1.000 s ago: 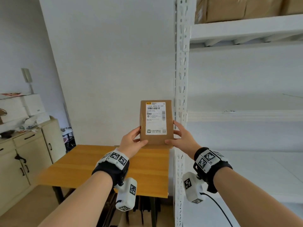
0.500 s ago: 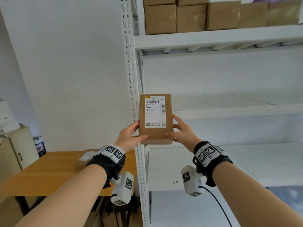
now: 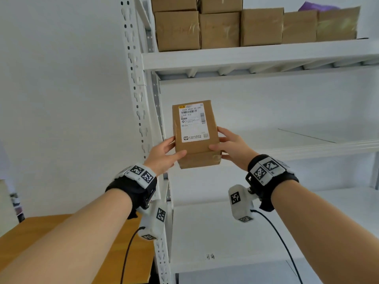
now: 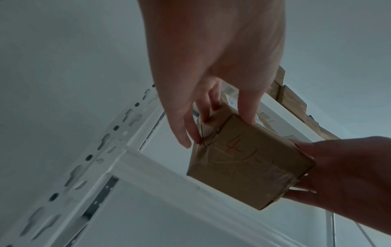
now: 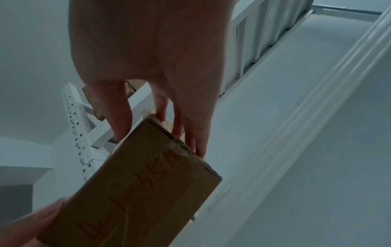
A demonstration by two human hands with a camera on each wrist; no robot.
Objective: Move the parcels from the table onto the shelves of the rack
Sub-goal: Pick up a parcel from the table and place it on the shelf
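Change since prior frame: parcel (image 3: pixel 195 134) raised and carried rightward, now fully in front of the rack (image 3: pixel 136 95) bay; table (image 3: pixel 22 238) has slid to the lower-left corner.

Item 1, table: wooden top, lower left, only a corner in view.
Item 2, left hand (image 3: pixel 162 153): thumb on the parcel's front face, fingers curled round its left side; gripping.
Item 3, parcel: brown carton, upright, white shipping label facing the person, held in the air between both hands, in front of the middle shelf (image 3: pixel 307 148), not resting on it. Handwriting on its underside in the wrist views.
Item 4, right hand (image 3: pixel 232 148): thumb on front, fingers wrapped behind the right side; gripping.
Item 5, top shelf (image 3: pixel 256 55): row of stored cartons (image 3: pixel 219 30).
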